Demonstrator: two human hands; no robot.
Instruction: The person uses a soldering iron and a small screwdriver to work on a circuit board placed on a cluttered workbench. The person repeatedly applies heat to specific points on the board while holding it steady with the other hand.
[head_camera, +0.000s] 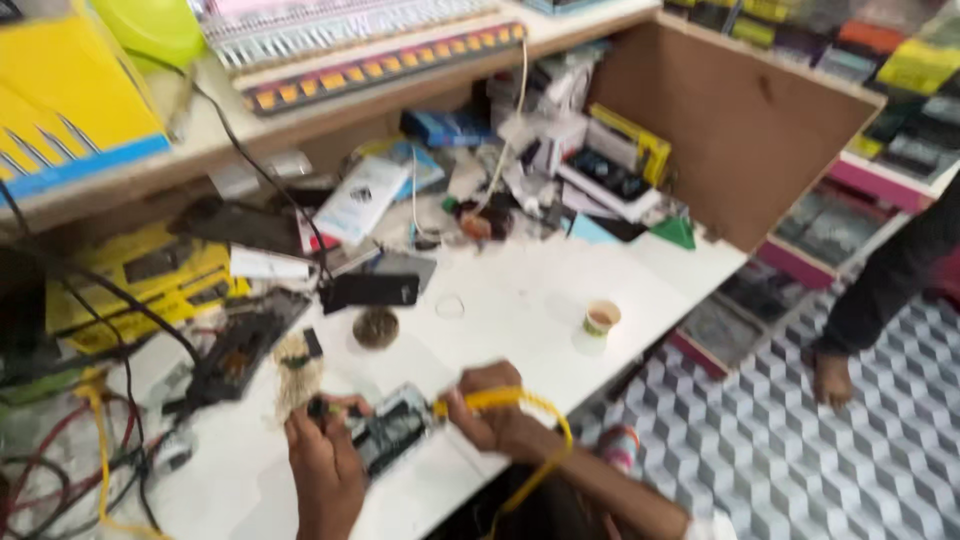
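at the near edge of the cluttered white worktable (520, 290), left hand (325, 455) and right hand (495, 405) closed from either side on a small opened phone with dark exposed insides (392, 430), lying tilted on the tabletop between them. left fingers pinched on the phone's left end, with a small dark tool tip just showing there, too blurred to name. right hand clenched around a yellow-handled tool with a yellow cord (520, 400), its tip at the phone's right edge; cord looping over the wrist and dropping off the table's front. just beyond the hands, a small round dark pot (376, 327) and a worn pale bristle brush (296, 372), near but apart from the phone. farther back, a flat black rectangular device (370, 291) and a small paper cup with brown liquid (601, 318), well apart to the right. along the left side, a tangle of black, red and yellow cables (90, 430) beside a dark circuit board (240, 345). behind, a heap of small boxes and packets (560, 160) under a wooden shelf (400, 80). at far right, on the patterned grey floor (800, 440), another person's bare foot (830, 380) under a dark trouser leg.
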